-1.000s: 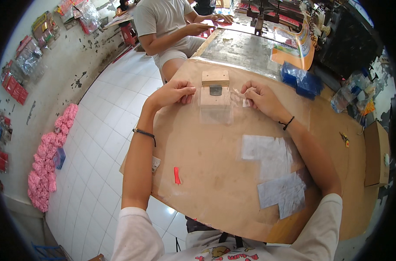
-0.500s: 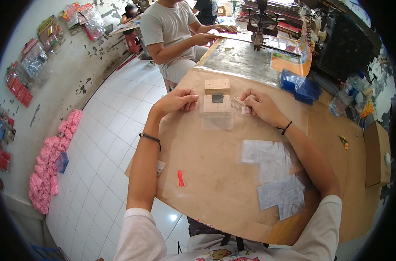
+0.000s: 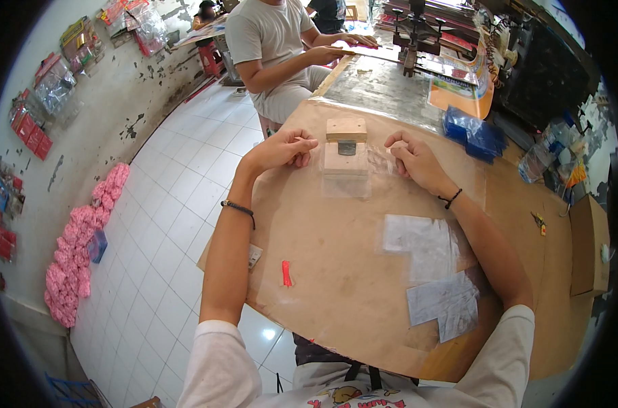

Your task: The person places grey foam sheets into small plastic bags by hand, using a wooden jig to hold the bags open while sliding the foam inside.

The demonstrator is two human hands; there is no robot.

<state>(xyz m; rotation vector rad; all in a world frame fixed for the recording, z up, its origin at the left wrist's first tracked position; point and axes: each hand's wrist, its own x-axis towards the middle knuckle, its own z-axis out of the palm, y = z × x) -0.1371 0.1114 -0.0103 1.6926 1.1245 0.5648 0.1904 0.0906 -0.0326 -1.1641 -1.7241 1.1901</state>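
A wooden block jig (image 3: 345,163) with a dark metal plate (image 3: 347,147) in its middle stands on the brown-covered table, between my two hands. Clear plastic film (image 3: 346,188) lies under its front part. My left hand (image 3: 290,149) is just left of the jig, thumb and fingers curled together; whatever may be in them is too small to make out. On the other side, my right hand (image 3: 417,162) hovers with bent fingers, thumb and index apart. A crumpled clear plastic piece (image 3: 379,160) lies between that hand and the jig.
Stacked clear plastic sleeves (image 3: 421,241) and greyish ones (image 3: 445,307) lie near my right forearm. A red strip (image 3: 286,273) is at front left. Blue plastic packs (image 3: 473,134), a small yellow cutter (image 3: 540,223) and a cardboard box (image 3: 589,248) are rightward. A co-worker (image 3: 268,54) sits beyond.
My right hand's fingers have parted and drawn slightly away from the clear plastic piece beside the jig. The left hand stays curled near the jig. The whole view has shifted slightly.
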